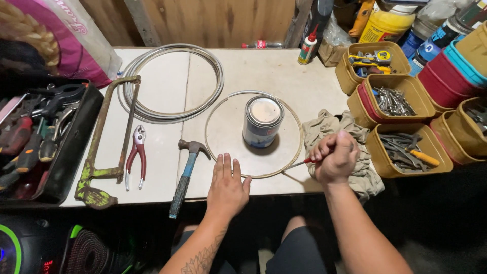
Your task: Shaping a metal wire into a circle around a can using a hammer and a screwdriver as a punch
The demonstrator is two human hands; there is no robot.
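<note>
a person's left hand (pixel 227 183) lay flat, fingers (pixel 225 165) spread and empty, pressing the near arc of a thin wire hoop (pixel 299 133) against the pale worktop (pixel 284 76), apparently to keep it from sliding. the right hand (pixel 334 156) was closed in a fist around the red handle of a screwdriver (pixel 300 163), its slim shaft angled down-left so the tip met the hoop just right of the flat hand; that fist grip looked suited to a firm, levering push. the hoop lay directly under and between both hands, at the worktop's near edge.

inside the hoop, just beyond the hands, a closed paint tin (pixel 262 122) stood upright, touching neither hand. left of the flat hand lay a blue-handled claw hammer (pixel 186 175), then red-handled pliers (pixel 136 156) and a rusty green hacksaw frame (pixel 104 147), all side by side and within reach. a crumpled grey rag (pixel 329 127) sat beside the right hand.

further off, a larger coil of pale cable (pixel 172 81) rested flat. yellow tubs (pixel 395 99) of hardware lined the right side, an open black toolbox (pixel 45 137) the left, and a small glue bottle (pixel 307 48) stood at the far edge near a wooden wall (pixel 213 20).
</note>
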